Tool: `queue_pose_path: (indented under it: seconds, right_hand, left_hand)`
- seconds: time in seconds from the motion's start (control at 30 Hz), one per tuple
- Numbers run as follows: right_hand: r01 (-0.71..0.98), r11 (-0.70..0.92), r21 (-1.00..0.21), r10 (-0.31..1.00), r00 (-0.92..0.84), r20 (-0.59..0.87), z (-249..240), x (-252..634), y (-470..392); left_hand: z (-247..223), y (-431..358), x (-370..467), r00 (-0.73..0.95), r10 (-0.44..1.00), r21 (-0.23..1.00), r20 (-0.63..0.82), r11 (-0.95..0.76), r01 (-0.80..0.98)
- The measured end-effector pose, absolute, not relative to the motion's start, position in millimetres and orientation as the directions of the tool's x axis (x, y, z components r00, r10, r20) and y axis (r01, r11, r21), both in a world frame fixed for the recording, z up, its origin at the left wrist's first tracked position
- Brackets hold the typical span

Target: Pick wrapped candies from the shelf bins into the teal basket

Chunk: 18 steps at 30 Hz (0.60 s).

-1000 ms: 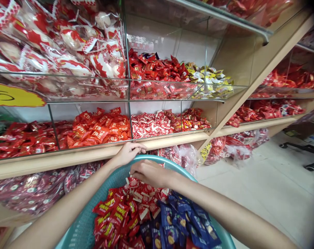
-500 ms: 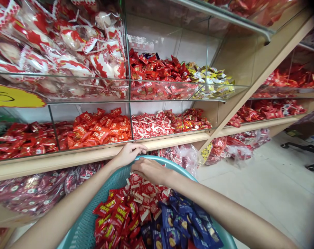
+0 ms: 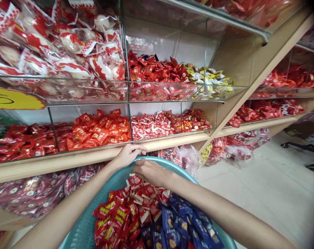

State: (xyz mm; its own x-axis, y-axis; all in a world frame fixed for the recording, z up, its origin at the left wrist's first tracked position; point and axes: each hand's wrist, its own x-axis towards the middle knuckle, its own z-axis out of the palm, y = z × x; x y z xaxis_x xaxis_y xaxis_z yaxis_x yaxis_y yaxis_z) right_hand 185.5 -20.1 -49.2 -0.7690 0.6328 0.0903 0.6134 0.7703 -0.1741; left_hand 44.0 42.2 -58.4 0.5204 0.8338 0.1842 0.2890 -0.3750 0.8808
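Note:
A teal plastic basket (image 3: 94, 200) sits below the shelf front. My left hand (image 3: 127, 155) lies over its far rim, fingers curled across the edge beside the wooden shelf lip. Just inside that rim, my right hand (image 3: 151, 171) is closed and bent downward over the small red-and-white wrapped candies (image 3: 149, 200); its fingertips are hidden, so what they hold cannot be made out. Also in the basket are red packets with yellow lettering (image 3: 112, 221) on the left and dark blue packets (image 3: 182, 221) on the right.
Glass-fronted shelf bins stand ahead, with orange-red wrapped candies (image 3: 100, 128) and red-and-white candies (image 3: 153, 124) in the lower row. A yellow price tag (image 3: 14, 98) hangs at left. Plastic bags of candy (image 3: 182, 155) lie under the shelf. Tiled floor (image 3: 239, 193) spreads to the right.
My right hand has shifted very slightly, its fingers a little more in sight. My left hand stays at the rim and the basket's contents look the same.

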Motion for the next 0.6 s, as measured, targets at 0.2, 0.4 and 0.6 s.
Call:
queue_pose_path:
  seconds: [0.2,0.4,0.6]
  right_hand:
    - [0.607,0.776,-0.169,0.627,-0.771,0.108,-50.6,187.7,-23.1]
    - [0.595,0.780,-0.193,0.618,-0.780,0.092,-49.5,188.0,-26.0]
    - [0.611,0.771,-0.180,0.632,-0.767,0.108,-51.9,187.4,-25.0]
  left_hand:
    - [-60.2,43.5,43.2,0.526,0.827,0.871,0.196,-0.394,0.294]
    - [-59.1,42.5,43.1,0.519,0.834,0.864,0.188,-0.392,0.316]
    - [-58.4,41.8,43.7,0.513,0.839,0.875,0.179,-0.374,0.308]
